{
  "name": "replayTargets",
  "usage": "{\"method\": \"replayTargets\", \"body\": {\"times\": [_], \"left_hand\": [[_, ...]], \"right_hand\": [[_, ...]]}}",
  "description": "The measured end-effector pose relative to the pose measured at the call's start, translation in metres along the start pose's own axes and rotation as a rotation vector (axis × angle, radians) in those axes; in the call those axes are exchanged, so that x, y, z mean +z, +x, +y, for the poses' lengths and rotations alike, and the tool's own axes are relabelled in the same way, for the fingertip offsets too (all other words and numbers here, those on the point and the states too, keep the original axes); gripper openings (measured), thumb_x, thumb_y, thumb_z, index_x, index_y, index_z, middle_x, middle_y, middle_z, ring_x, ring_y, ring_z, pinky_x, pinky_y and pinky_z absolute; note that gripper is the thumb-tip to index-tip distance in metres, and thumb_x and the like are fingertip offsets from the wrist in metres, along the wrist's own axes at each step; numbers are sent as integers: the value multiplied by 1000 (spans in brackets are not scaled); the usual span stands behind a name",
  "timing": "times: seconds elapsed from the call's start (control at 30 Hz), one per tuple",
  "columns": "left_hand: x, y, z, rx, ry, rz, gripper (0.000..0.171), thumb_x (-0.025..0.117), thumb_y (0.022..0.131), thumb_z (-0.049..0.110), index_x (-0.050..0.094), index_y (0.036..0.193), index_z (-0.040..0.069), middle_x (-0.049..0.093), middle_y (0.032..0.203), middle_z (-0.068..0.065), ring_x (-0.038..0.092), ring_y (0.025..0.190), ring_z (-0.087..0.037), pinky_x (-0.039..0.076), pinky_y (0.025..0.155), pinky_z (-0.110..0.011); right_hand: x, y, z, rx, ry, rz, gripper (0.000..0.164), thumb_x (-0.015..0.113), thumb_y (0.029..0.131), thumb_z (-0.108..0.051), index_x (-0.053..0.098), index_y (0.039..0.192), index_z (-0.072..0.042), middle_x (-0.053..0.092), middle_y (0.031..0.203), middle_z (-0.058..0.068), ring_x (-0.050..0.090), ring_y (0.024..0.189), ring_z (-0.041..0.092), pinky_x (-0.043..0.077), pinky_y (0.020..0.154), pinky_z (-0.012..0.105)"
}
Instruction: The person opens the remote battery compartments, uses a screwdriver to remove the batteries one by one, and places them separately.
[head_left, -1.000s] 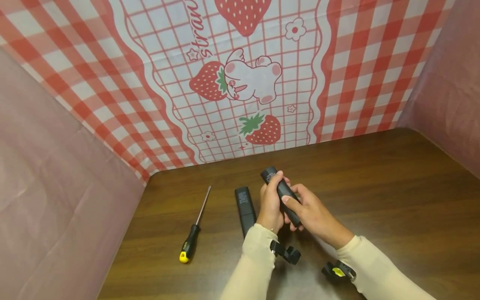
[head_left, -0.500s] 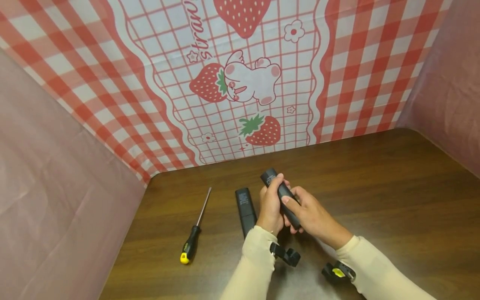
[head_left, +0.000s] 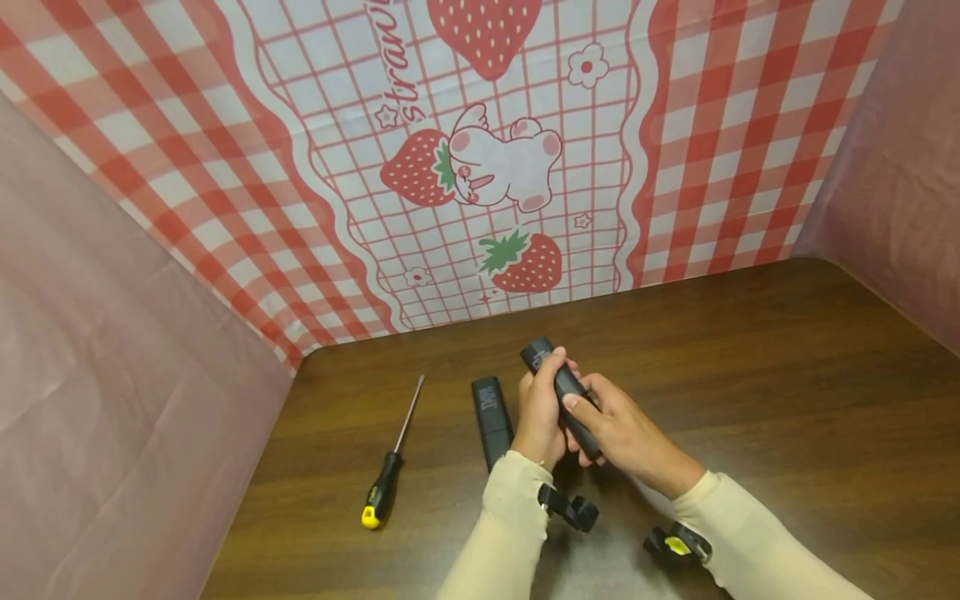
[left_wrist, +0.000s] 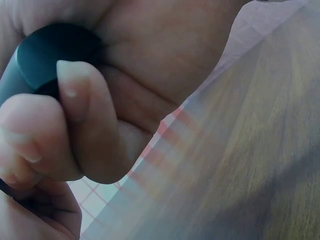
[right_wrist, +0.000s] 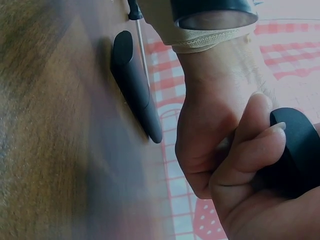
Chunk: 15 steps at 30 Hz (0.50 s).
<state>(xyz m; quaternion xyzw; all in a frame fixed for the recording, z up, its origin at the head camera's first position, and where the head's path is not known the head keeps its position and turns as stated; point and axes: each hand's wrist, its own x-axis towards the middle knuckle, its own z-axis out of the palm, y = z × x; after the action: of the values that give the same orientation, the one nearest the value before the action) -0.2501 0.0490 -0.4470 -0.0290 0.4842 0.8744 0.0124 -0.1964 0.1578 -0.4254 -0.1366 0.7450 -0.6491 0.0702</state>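
Both hands hold a long black case (head_left: 567, 385) with rounded ends and pale lettering near its far end, tilted above the table. My left hand (head_left: 542, 412) grips its upper part, thumb laid along the top. Around the lower part curl the fingers of my right hand (head_left: 633, 433), with the thumb pressing on its face. The left wrist view shows the smooth, dark end of the case (left_wrist: 55, 55) between curled fingers. A second, similar black case (head_left: 493, 417) lies on the table beside my left wrist, its near end hidden by the sleeve. A seam crosses it.
A screwdriver (head_left: 388, 471) with a black and yellow handle lies on the wooden table (head_left: 750, 375), left of the second case. A strawberry-print cloth (head_left: 600, 183) hangs behind the table, and pinkish cloth walls (head_left: 112, 358) stand at both sides.
Both hands keep their hold on the case, which has dipped very slightly at its lower end. The second case and the screwdriver stay in place.
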Motion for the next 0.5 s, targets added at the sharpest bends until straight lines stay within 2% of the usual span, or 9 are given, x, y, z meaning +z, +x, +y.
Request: {"method": "replayTargets", "body": {"times": [0.2,0.5], "left_hand": [[-4,0,1,0,-1,-21,32,70,90,30,66,90,-1,63,82,-7,58,74,-15,49,70,-26],[-5,2,0,-4,0,-13,30,71,89,31,67,88,1,63,83,-7,59,75,-16,49,71,-27]], "right_hand": [[2,0,0,-3,5,-12,33,48,107,-24,40,119,6,60,69,14,57,47,24,46,42,32],[3,0,2,0,14,-11,35,48,107,-23,40,123,6,60,70,17,58,49,24,46,43,31]]}}
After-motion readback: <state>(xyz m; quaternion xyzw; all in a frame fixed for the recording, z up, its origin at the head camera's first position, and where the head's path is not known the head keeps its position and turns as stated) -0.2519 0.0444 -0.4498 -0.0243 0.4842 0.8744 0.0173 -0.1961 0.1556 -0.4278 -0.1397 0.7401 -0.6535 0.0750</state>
